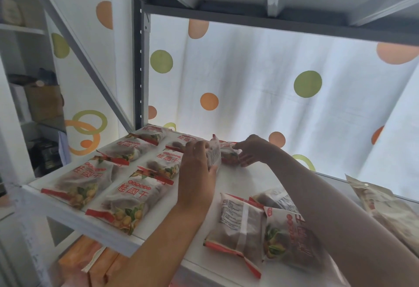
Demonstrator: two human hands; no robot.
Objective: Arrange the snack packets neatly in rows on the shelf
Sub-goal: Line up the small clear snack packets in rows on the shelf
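White shelf (244, 182) board carries snack packets (127, 173) in two rows along its left side. The left hand (199, 162) grips an upturned packet (214, 154) near the back, hiding its lower edge; the right hand (251, 150) pinches a flat packet (229, 155) just beside it. Loose packets (260, 225) lie near the front, partly covered by the right forearm. Bare board stays open between.

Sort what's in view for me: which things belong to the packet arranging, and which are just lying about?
Job:
- arranged packets
- held packet, left hand
- far packet, right hand
- loose packets
- shelf

Lying about:
- beige bags
- orange boxes
- cardboard box
- curtain
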